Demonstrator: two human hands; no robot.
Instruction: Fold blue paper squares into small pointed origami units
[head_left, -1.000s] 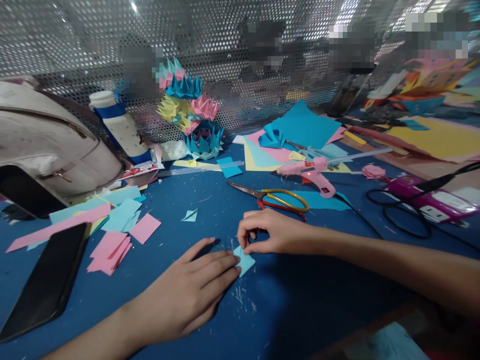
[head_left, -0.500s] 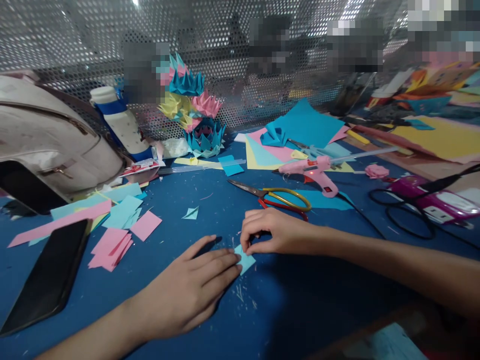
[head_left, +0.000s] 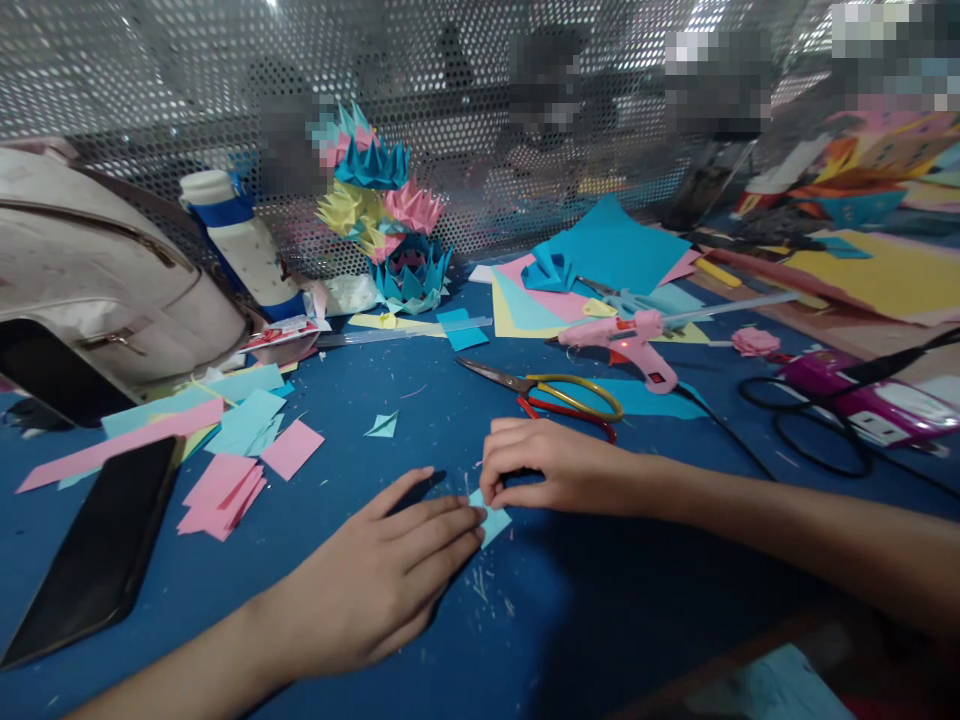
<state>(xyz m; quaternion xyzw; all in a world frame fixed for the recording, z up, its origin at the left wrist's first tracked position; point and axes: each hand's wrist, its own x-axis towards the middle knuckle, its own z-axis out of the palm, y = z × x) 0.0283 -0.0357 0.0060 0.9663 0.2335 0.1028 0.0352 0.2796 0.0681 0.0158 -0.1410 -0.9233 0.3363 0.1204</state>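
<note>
A small light-blue paper piece [head_left: 491,521] lies on the blue table [head_left: 570,620] between my hands. My left hand [head_left: 375,585] lies flat with its fingertips pressing on the paper's left edge. My right hand [head_left: 551,467] is curled just behind it, thumb and fingertips pinching the paper's upper edge against the table. Most of the paper is hidden under my fingers.
Scissors with yellow and red handles [head_left: 559,395] lie just behind my right hand. A pink glue gun [head_left: 634,345], coloured sheets [head_left: 600,260], paper flowers [head_left: 390,225], a white bottle [head_left: 240,245], a bag [head_left: 97,270], a black phone [head_left: 101,550], pink paper squares [head_left: 225,490] and a purple power strip [head_left: 862,405] surround them.
Both hands stay on the light-blue paper. My right fingers have shifted slightly along its edge; less of the paper shows now.
</note>
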